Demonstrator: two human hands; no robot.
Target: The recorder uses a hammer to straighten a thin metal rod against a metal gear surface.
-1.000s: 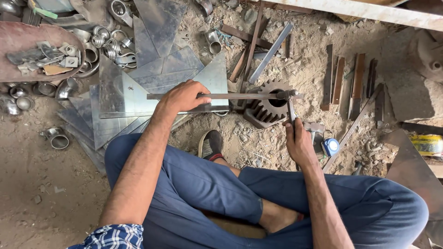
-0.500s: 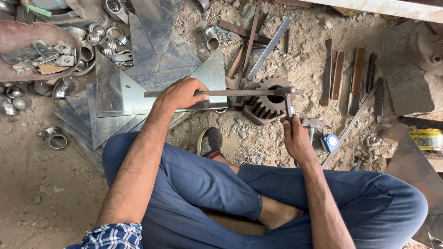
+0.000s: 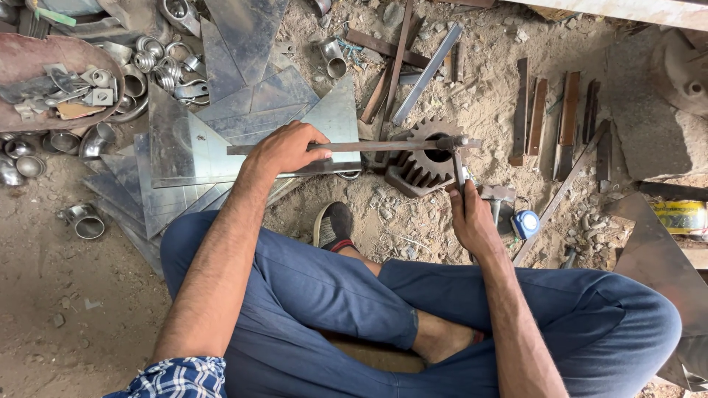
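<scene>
From the head camera I see my left hand (image 3: 284, 149) closed over a long thin metal bar (image 3: 354, 147), gripping it about a third of the way along from its left end. The bar runs level, out to the right of that grip, and its far end lies across the top of a heavy toothed gear wheel (image 3: 420, 163) sitting on the sandy ground.

My right hand (image 3: 468, 214) sits below and right of that end, fingers wrapped tight round the handle of a hammer-like tool (image 3: 460, 169) whose shaft rises from the fist up to the bar's end over the gear's bore. Both grips are full and shut, nothing loose.

Behind the left grip lie shiny sheet-metal offcuts (image 3: 221, 125); further up and left, a rusty tray (image 3: 44, 51) of small fittings. Beyond the right fist, a blue tape measure (image 3: 526, 223) and a row of flat steel strips (image 3: 560, 110).

To do this well, I judge the bar must stay flat on the gear, held firmly down by the left hand, with the right hand's tool kept square to the bar's end so it doesn't skid off the teeth
</scene>
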